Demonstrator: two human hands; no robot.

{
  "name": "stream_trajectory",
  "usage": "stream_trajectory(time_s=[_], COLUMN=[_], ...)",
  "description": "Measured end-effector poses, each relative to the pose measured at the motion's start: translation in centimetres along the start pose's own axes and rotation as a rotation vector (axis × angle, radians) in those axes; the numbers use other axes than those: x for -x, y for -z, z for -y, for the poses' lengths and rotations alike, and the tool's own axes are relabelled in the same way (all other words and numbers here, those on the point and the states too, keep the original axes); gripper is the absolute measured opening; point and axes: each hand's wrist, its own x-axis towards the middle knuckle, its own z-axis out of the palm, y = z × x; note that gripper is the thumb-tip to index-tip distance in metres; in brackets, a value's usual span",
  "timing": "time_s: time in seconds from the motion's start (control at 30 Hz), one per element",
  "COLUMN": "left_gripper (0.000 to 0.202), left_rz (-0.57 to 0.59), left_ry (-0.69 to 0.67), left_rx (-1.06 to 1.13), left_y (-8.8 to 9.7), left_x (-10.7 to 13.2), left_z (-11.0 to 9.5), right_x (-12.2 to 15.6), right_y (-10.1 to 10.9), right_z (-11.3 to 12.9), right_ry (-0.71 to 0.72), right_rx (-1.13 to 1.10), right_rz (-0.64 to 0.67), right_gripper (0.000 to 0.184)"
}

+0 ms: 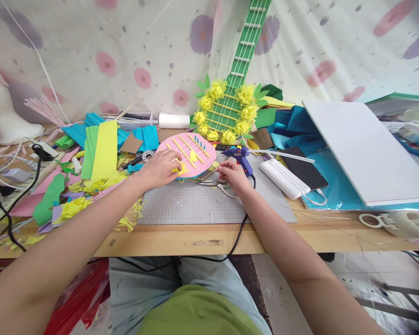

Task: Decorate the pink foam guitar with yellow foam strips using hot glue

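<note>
While the left hand (159,168) pinches a yellow paper flower (180,168) on the pink oval foam guitar body (188,156), the right hand (232,175) curls loosely by the metal scissors (216,184). Can't tell if it's gripping anything.

A pink oval (190,156) bears yellow strips, the guitar (230,100) is green with yellow flowers, the glue gun (242,156) is blue, and the mat (195,202) grey.
</note>
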Motion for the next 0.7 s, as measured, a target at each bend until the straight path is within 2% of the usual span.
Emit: stream_trajectory(time_s=[0.2, 0.37, 0.47, 0.57, 0.7], left_gripper=[0.017, 0.017, 0.014, 0.012, 0.008], left_rz=[-0.01, -0.119, -0.175, -0.236, -0.477], left_ry=[0.008, 0.094, 0.217, 0.412, 0.671], left_rx=[-0.012, 0.132, 0.273, 0.407, 0.614], left_y=[0.3, 1.2, 1.8, 2.3, 3.4], left_x=[-0.4, -0.3, -0.1, 0.2, 0.8], left_z=[-0.2, -0.2, 0.2, 1.1, 3.0], right_x=[0.0, 0.0, -0.1, -0.2, -0.2], right_y=[0.0, 0.2, 0.2, 0.3, 0.3], right_z=[0.0, 0.0, -0.1, -0.2, -0.2], right_ry=[-0.002, 0.003, -0.001, -0.006, -0.008], right_rx=[-0.01, -0.002, -0.005, -0.013, -0.006], right_rz=[0.006, 0.01, 0.014, 0.007, 0.01], right_gripper=[0.029, 0.028, 0.029, 0.03, 0.03])
